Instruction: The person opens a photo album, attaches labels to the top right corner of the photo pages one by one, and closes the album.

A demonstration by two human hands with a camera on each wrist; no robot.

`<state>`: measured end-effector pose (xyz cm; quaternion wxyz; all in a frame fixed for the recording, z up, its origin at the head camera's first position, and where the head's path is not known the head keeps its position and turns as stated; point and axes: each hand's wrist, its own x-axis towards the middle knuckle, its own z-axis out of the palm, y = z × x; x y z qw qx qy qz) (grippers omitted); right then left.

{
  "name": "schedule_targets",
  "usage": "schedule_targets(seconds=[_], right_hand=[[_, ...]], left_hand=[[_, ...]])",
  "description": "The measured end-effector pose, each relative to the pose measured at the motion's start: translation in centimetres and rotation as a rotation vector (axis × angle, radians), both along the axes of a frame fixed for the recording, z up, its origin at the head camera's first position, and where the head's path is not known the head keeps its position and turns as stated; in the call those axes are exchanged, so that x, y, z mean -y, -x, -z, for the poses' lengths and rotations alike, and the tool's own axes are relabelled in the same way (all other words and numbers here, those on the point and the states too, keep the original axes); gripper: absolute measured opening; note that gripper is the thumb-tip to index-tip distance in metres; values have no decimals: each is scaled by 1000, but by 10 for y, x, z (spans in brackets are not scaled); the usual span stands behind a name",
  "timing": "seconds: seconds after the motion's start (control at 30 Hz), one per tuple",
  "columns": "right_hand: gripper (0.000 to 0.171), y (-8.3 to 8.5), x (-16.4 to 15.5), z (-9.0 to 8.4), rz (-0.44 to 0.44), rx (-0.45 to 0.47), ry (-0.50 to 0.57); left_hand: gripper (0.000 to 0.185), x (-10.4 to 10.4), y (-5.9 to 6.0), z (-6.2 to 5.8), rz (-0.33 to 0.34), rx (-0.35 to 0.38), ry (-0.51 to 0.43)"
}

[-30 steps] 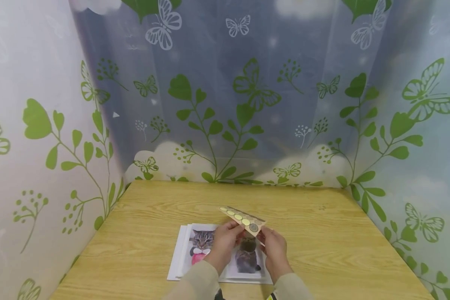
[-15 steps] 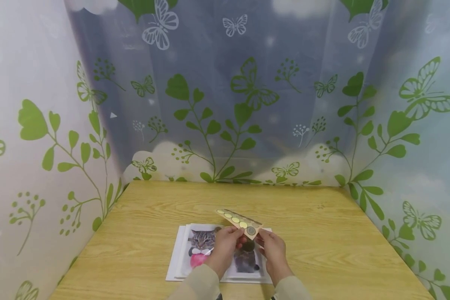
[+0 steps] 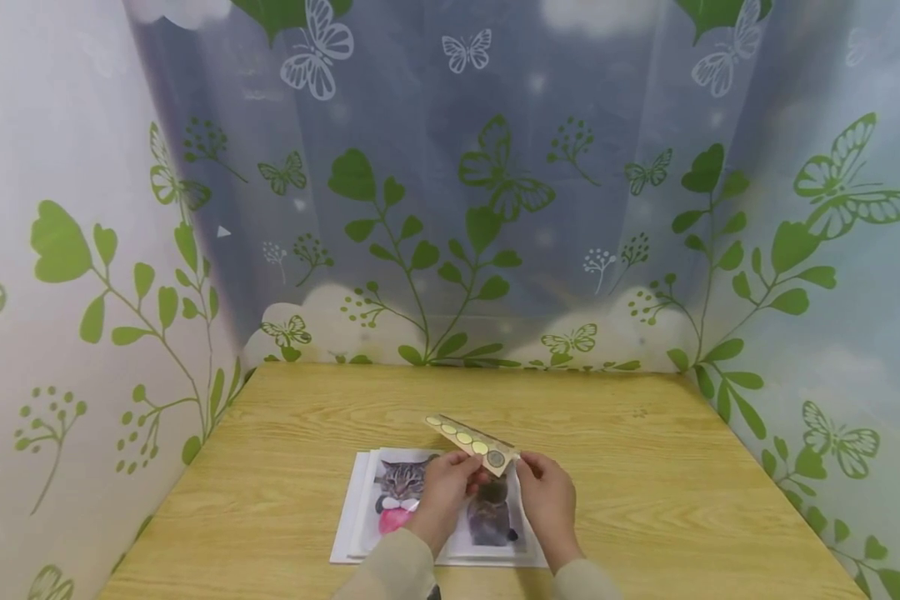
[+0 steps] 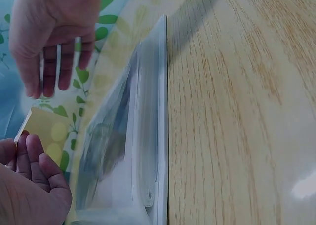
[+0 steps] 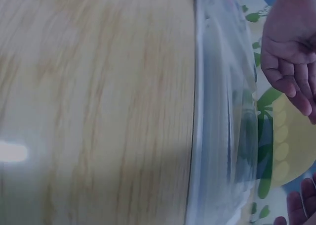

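Note:
My left hand (image 3: 444,496) pinches a pale sheet of round gold stickers (image 3: 465,438) by its near edge, between thumb and fingers. The sheet is tilted above an open photo album (image 3: 521,542) with clear sleeves. A tabby cat with a pink item (image 3: 399,492) shows on its left page; a dark furry animal (image 3: 489,517) on the right page is partly hidden. Close to the sheet's right corner are the fingertips of my right hand (image 3: 551,504). In the left wrist view the right hand (image 4: 57,32) has fairly straight fingers, a small gap away from the sheet (image 4: 47,128).
The album lies near the front of a wood-grain table (image 3: 660,483). Cloth curtains (image 3: 435,183) with green leaves and butterflies close in the back and both sides.
My right fingertips have drawn from the sheet's lower right corner slightly outward. The left hand keeps its pinch on the sheet, which has shifted a little left. The album is still.

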<state>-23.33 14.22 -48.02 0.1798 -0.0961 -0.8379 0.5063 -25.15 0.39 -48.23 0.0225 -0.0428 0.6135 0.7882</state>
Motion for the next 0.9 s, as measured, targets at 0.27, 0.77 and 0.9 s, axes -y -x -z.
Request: schedule_targets(seconds=[0.27,0.77,0.9], right_hand=[[18,-3,10,-8,-56,-167,-288],[14,-5,19,-7,-57,-178,-501],[17,-4,19,-5,-52,-161,-513]], left_hand=[[7,3,1,2,-5,1,-28],[8,0,-2,1,-17,2,-26],[12,-1,-4,-2,-5,-12,-23]])
